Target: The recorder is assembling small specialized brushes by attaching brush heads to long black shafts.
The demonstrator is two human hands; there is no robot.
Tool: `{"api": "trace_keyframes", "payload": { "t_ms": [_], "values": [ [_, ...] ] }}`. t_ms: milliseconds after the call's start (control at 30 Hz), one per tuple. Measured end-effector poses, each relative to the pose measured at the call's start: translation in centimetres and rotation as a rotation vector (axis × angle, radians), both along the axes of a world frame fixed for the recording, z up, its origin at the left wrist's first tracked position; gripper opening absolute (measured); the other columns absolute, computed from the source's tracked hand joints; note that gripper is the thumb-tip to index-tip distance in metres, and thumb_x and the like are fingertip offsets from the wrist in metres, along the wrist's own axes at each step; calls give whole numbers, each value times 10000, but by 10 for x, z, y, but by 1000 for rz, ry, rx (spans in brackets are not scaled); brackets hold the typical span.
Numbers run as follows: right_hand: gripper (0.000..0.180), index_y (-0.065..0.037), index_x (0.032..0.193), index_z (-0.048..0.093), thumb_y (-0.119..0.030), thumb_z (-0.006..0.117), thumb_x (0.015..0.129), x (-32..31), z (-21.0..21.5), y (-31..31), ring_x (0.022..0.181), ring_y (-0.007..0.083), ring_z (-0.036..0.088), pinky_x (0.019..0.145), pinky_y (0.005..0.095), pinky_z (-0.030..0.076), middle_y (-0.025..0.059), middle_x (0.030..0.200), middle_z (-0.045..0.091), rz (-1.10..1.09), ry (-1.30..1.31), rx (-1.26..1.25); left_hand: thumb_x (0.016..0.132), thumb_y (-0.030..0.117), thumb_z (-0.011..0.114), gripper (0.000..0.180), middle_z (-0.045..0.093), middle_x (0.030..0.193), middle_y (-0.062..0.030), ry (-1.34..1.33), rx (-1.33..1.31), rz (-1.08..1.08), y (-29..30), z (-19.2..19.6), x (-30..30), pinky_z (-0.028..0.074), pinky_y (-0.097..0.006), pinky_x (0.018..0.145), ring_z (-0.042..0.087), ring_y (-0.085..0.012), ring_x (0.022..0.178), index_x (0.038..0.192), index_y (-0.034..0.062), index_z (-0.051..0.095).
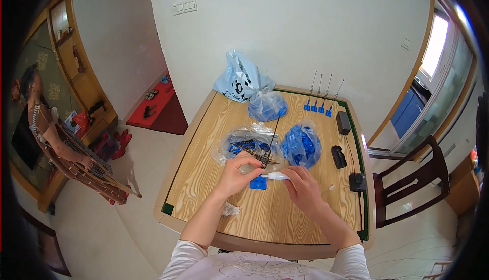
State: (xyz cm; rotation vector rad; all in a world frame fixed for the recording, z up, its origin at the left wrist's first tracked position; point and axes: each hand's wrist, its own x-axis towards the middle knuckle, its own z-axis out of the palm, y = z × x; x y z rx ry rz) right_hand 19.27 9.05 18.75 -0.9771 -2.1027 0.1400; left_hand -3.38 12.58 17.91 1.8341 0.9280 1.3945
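Observation:
Near the table's middle, my left hand pinches a black coiled spring with a long thin rod rising from it. My right hand is closed around a small white squeeze bottle, its narrow nozzle pointing left toward the spring's lower end. Whether the nozzle touches the spring is too small to tell. Just beneath both hands is a flat blue square piece. Behind the left hand, an open clear plastic bag holds more dark springs and some blue parts. A crumpled white tissue lies by my left wrist.
Clear bags of blue parts and a light-blue bag stand on the wooden table. Several blue bases with spring rods stand far right, near black boxes. A chair is at right; a person sits at left.

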Motion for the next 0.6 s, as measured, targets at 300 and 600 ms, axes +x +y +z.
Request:
{"api": "trace_keyframes", "payload": {
  "t_ms": [300,600],
  "values": [
    [309,-65,1119,571,-29,629,817,1,1,0,932,314,573,767,390,495,116,1024,586,0,-21,39,712,26,768,146,659,811,-62,-16,4,-3,1,0,1,464,-306,752,592,-183,818,832,30,685],
    [296,-72,1111,572,-40,633,823,1,3,-2,936,307,575,768,391,501,108,1027,588,-13,-33,35,710,10,761,152,653,816,-61,-10,7,-4,0,-1,0,465,-305,751,589,-184,816,839,26,683]
  ]
}}
